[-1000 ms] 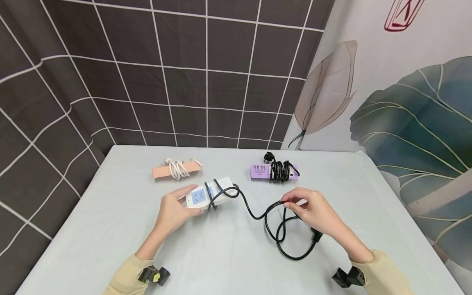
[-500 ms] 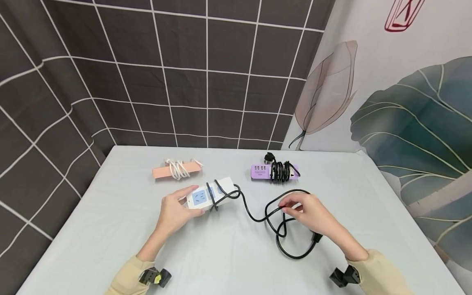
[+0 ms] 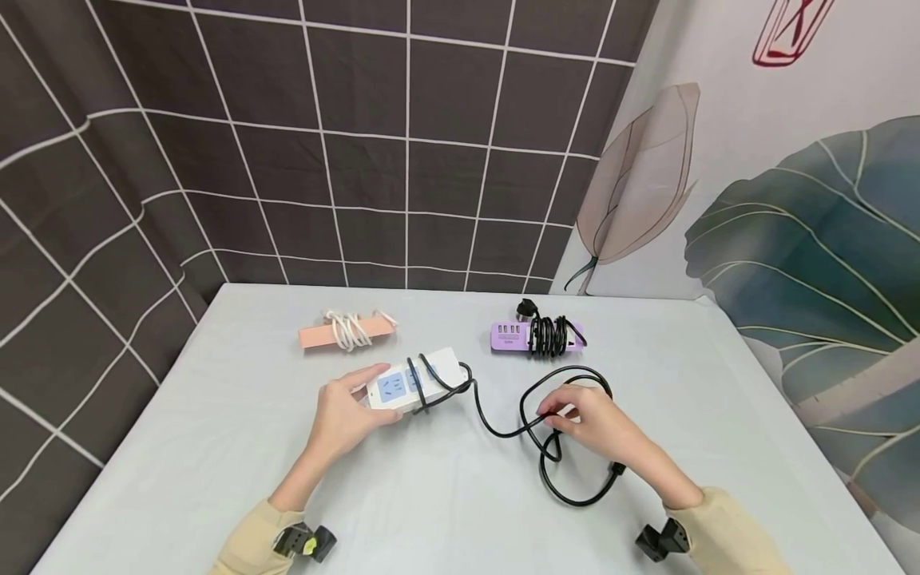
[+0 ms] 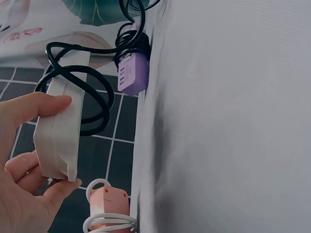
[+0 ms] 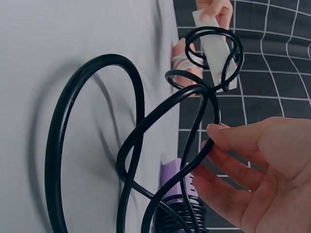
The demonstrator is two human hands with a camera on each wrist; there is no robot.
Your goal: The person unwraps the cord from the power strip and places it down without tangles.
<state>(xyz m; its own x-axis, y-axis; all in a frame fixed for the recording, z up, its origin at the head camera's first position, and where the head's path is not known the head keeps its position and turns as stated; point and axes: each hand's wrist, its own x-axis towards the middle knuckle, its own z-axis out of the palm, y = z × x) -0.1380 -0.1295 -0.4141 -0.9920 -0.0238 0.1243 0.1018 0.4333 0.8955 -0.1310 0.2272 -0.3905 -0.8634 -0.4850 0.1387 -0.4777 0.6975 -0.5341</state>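
A white power strip [image 3: 391,388] with blue socket faces is gripped at its left end by my left hand [image 3: 343,415]. In the left wrist view, the thumb lies on one side of the strip [image 4: 58,138] and fingers on the other. Its black cord [image 3: 496,433] loops loosely round the strip's right part, then runs right into several crossing loops over the table. My right hand [image 3: 592,415] pinches the cord between thumb and fingers, as the right wrist view also shows. The black plug end [image 3: 616,469] shows just below the right wrist.
Behind my hands, a pink power strip [image 3: 314,335] wrapped in white cord lies at the back left. A purple power strip [image 3: 509,337] wound with black cord lies at the back right. Dark gridded cloth [image 3: 359,168] hangs behind the white table [image 3: 237,383].
My right hand has moved left and slightly down with the cord, and a loop shows behind it. The left hand and white power strip have shifted slightly right.
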